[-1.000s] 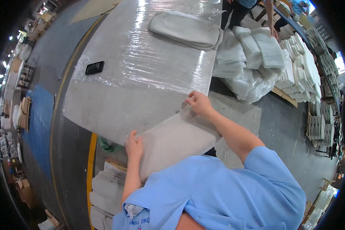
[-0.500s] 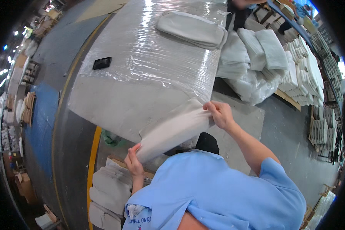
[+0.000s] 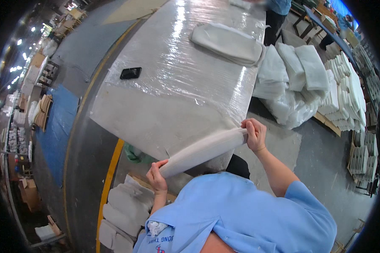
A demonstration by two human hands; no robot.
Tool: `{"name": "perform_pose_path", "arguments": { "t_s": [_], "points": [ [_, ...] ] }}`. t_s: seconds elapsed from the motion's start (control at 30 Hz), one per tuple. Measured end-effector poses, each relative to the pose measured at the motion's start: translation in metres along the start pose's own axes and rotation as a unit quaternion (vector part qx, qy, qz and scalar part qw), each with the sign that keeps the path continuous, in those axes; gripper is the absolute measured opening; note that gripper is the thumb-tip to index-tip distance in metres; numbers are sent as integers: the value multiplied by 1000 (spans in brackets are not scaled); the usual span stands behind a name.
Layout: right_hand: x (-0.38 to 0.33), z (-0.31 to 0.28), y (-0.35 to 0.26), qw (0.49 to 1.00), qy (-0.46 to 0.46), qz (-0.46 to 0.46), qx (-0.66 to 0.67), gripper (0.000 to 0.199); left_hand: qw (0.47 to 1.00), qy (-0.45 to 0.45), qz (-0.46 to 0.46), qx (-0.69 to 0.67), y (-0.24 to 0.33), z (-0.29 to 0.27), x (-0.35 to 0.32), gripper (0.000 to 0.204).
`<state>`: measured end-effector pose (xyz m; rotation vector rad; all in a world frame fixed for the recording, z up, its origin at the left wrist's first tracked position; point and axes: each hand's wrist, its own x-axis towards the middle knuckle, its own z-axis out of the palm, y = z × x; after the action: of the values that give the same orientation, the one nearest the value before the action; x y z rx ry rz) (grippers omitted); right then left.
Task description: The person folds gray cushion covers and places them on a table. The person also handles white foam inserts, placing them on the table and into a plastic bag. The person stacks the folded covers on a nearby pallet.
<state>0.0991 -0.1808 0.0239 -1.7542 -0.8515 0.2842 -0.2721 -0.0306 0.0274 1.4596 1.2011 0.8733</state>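
A long off-white pad (image 3: 204, 151) is stretched between my hands at the near edge of a table (image 3: 135, 111) wrapped in clear plastic film. My left hand (image 3: 157, 178) pinches its left end, thumb and fingers closed on it. At the other end my right hand (image 3: 255, 134) grips the corner, fingers curled over. The pad is tilted, so its smooth long side faces me and shows as a narrow band. Farther back on the table lie similar pale pads (image 3: 228, 44), stacked together. A black phone (image 3: 131, 73) rests toward the table's left side.
Below my left hand stand piles of grey-white pads (image 3: 124, 211), near a green plastic bag (image 3: 136, 155). White pads in plastic (image 3: 297, 67) are heaped right of the table. A person in a blue top (image 3: 279, 6) stands at the far end. A yellow line (image 3: 110, 177) crosses the floor.
The pad has been tipped, its broad face narrowing to a slimmer band. Both hands keep their grip on its ends. The whole view has shifted, moving the table and phone rightward and down.
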Motion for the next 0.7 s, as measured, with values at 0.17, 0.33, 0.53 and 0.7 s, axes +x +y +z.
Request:
{"name": "perform_pose_path", "arguments": {
  "t_s": [0.17, 0.33, 0.53, 0.7],
  "points": [
    [-9, 2, 16, 996, 63, 64, 10, 37, 948, -10, -134, -287, -26, -9, 3, 50],
    [-33, 1, -39, 836, 144, 458, 266, 73, 815, -87, -389, -420, -39, -38, -23, 47],
    [39, -27, -140, 859, 135, 230, 437, 80, 890, -132, -133, -416, 21, 5, -29, 77],
    [-14, 29, -186, 909, 36, 89, 406, 91, 924, -222, 27, -311, 12, 37, -34, 81]
  ]
}}
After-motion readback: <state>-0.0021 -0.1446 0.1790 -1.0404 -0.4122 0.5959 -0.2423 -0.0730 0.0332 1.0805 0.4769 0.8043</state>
